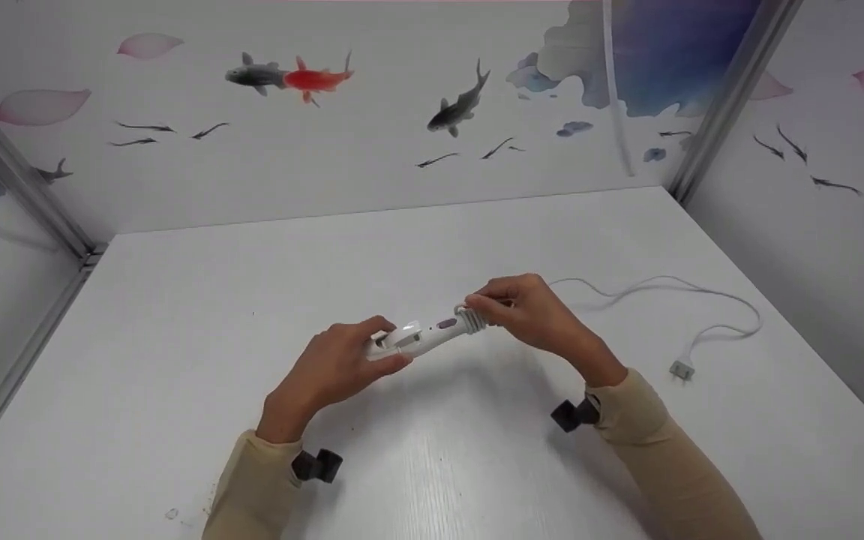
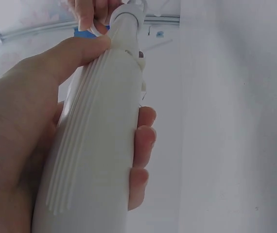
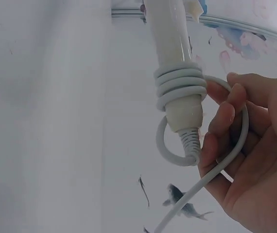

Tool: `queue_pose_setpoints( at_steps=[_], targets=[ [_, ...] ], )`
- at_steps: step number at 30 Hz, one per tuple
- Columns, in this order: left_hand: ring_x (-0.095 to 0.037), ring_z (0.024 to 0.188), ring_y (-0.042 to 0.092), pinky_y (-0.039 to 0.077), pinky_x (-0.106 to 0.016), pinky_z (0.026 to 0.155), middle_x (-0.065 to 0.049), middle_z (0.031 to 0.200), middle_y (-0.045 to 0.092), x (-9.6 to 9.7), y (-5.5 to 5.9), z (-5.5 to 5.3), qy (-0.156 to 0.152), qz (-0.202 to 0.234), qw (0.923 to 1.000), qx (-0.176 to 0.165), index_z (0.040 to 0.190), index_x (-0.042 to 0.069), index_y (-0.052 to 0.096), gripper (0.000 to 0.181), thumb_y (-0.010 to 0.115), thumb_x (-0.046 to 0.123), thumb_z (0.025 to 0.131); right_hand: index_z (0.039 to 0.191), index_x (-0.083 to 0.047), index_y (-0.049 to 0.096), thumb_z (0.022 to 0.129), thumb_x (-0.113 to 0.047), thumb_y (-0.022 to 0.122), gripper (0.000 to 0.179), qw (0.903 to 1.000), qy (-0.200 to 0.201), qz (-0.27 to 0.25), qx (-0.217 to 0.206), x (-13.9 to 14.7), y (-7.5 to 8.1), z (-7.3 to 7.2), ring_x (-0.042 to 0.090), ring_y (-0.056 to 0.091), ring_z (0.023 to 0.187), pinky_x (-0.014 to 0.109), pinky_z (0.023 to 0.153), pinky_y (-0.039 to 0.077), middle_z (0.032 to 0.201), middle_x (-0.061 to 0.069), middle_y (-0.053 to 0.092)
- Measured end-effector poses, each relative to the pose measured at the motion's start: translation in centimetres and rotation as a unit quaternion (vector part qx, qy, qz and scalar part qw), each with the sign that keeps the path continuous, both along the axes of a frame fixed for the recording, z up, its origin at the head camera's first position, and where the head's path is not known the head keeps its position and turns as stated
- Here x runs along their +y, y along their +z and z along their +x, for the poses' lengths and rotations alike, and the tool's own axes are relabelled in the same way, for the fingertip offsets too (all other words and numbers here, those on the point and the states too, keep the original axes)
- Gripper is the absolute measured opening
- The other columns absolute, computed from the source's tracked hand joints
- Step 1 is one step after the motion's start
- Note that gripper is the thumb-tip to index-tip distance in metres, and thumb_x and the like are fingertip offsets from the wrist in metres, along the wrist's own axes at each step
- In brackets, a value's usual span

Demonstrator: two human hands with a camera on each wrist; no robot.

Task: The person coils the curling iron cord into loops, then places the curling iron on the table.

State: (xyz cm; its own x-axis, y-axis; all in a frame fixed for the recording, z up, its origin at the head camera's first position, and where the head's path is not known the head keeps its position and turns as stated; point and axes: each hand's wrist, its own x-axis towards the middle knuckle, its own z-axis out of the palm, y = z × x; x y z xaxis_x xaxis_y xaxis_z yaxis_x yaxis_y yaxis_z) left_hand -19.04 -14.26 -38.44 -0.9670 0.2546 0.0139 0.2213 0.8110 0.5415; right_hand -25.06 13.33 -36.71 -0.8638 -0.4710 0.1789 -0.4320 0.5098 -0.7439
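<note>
My left hand point(image 1: 342, 364) grips the thick ribbed end of a white curling iron point(image 1: 426, 341), thumb along one side and fingers wrapped round the other. The left wrist view shows its broad body point(image 2: 97, 145) up close. A purple button and a raised lever sit on its upper side. Several turns of the power cord point(image 3: 180, 82) are coiled round the narrow handle end, just above the strain relief. Beside that coil, my right hand point(image 1: 529, 311) pinches the cord between thumb and fingers, and a loop of it runs across the palm in the right wrist view.
The loose cord trails over the white table point(image 1: 177, 337) to the right and ends in a two-pin plug point(image 1: 682, 370). Walls printed with fish and petals enclose the table's back and sides. Both wrists carry small black cameras.
</note>
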Motion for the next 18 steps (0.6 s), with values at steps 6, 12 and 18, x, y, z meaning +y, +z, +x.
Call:
queue_pose_setpoints(
  at_steps=[6,12,18],
  targets=[
    [-0.018,0.078,0.056,0.043,-0.03,0.066,-0.005,0.1,0.071,-0.12,0.58,0.07,0.027,-0.01,0.9995,0.015,0.124,0.024,0.064,0.039,0.071,0.043,0.09,0.098,-0.01,0.079,0.1,-0.023,0.062,0.022,0.9997,-0.01,-0.004,0.024,-0.36,0.56,0.62,0.016,0.06,0.073,0.028,0.065,0.048,0.084,0.005,0.071],
    [-0.019,0.077,0.057,0.043,-0.031,0.065,-0.009,0.102,0.072,-0.42,1.03,0.09,0.04,-0.023,0.9983,0.036,0.127,0.021,0.062,0.043,0.068,0.044,0.092,0.089,-0.011,0.076,0.103,-0.029,0.057,0.029,0.9996,0.021,0.008,0.019,-0.75,0.41,0.92,0.015,0.059,0.07,0.026,0.061,0.045,0.073,0.003,0.065],
    [-0.022,0.085,0.06,0.047,-0.033,0.07,-0.01,0.111,0.071,-0.78,1.03,0.06,0.057,-0.004,0.998,0.027,0.129,0.022,0.062,0.045,0.07,0.044,0.091,0.11,-0.012,0.075,0.103,-0.026,0.055,0.025,0.9946,0.094,0.037,-0.025,-0.26,0.0,0.58,0.015,0.065,0.083,0.032,0.077,0.05,0.083,0.006,0.072]
  ],
)
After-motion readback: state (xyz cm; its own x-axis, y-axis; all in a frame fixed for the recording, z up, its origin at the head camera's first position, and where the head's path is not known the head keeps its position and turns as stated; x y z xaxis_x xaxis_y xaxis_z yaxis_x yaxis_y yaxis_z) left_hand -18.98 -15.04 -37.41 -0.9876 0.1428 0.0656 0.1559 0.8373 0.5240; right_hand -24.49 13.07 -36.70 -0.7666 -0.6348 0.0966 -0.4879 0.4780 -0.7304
